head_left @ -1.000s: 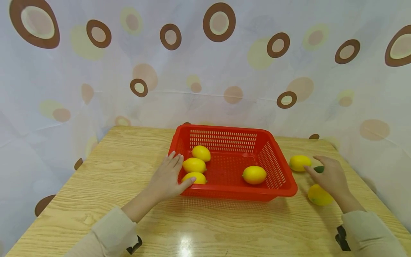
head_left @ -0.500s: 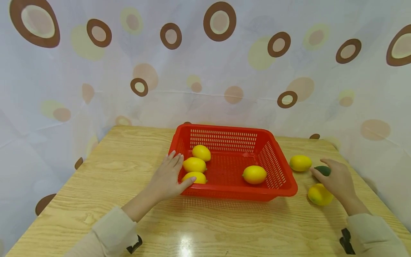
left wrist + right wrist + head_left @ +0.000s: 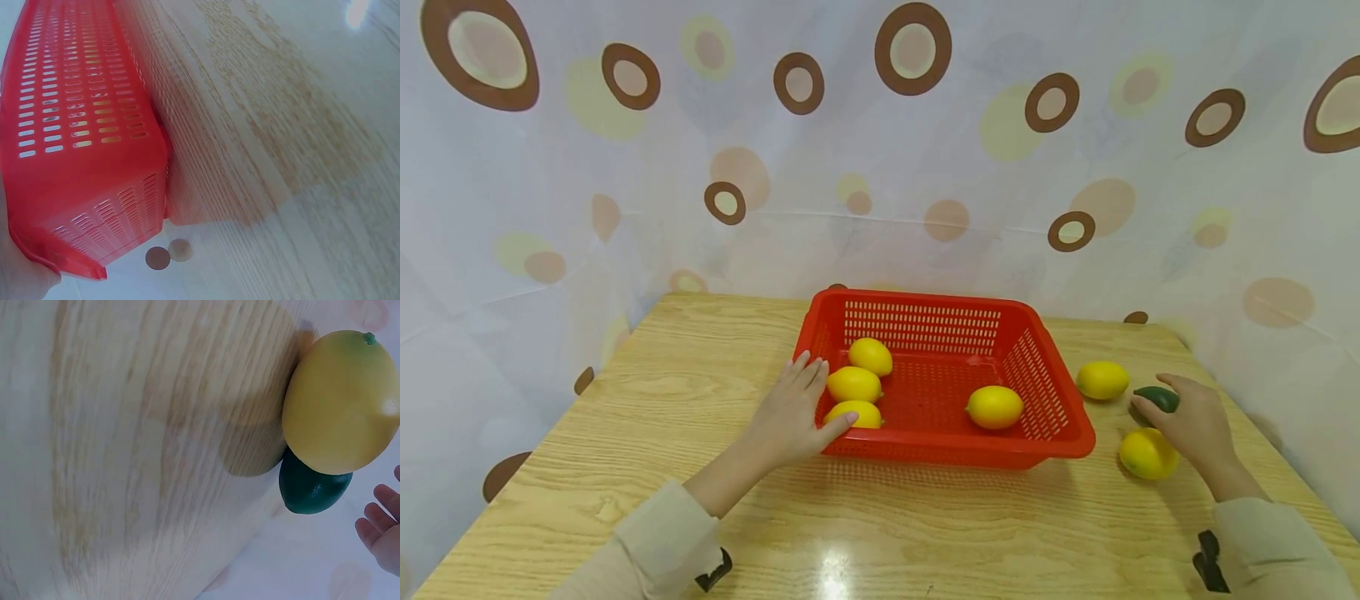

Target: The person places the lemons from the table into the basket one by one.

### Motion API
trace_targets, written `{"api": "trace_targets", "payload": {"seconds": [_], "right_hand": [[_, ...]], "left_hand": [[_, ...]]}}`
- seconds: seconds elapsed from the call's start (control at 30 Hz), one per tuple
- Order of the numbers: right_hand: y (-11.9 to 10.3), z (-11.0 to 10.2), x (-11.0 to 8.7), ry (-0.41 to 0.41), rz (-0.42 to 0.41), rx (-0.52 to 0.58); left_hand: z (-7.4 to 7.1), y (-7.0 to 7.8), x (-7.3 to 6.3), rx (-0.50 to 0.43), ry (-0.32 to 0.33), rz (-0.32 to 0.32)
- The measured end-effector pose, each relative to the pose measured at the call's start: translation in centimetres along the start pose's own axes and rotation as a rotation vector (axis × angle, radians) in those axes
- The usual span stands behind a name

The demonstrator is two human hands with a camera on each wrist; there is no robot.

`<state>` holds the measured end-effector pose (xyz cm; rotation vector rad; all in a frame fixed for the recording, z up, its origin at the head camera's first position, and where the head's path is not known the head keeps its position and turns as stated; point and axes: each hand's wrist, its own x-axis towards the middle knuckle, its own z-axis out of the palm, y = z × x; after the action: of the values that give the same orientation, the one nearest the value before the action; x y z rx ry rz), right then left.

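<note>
My left hand (image 3: 786, 412) rests on the front left corner of a red plastic basket (image 3: 925, 442), its fingers extended along the left rim and its thumb over the front rim. At the right, my right hand (image 3: 1198, 421) hovers with parted fingers around a dark green, smooth oval fruit (image 3: 1157, 398). The right wrist view shows its fingers (image 3: 381, 528) apart from that green fruit (image 3: 315, 487). A yellow lemon (image 3: 1147, 454) lies just in front of the green fruit, under the hand's near side. Another lemon (image 3: 1102, 380) lies to the left and farther back.
Inside the basket, several lemons lie on the slotted floor: a group at the left and a single lemon (image 3: 994, 407) at the right. The wooden table (image 3: 970, 533) extends around it. A patterned curtain (image 3: 880, 167) hangs behind.
My right hand has moved rightward from beside the back lemon to around the green fruit, which now shows more fully. The left hand and the basket have stayed in place.
</note>
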<state>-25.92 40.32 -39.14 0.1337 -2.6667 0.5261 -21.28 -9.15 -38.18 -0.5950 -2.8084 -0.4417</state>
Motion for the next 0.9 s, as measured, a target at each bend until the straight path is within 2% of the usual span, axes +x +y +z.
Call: {"api": "trace_targets", "payload": {"seconds": [0.37, 0.67, 0.9], "right_hand": [[1.3, 0.1, 0.0, -0.022, 0.004, 0.012], [2.1, -0.2, 0.1, -0.126, 0.099, 0.020], [2.9, 0.1, 0.3, -0.169, 0.151, 0.020]], "left_hand": [[0.0, 0.1, 0.1, -0.006, -0.008, -0.010], [-0.2, 0.1, 0.0, 0.002, -0.005, -0.002], [-0.1, 0.0, 0.1, 0.004, -0.002, 0.004]]}}
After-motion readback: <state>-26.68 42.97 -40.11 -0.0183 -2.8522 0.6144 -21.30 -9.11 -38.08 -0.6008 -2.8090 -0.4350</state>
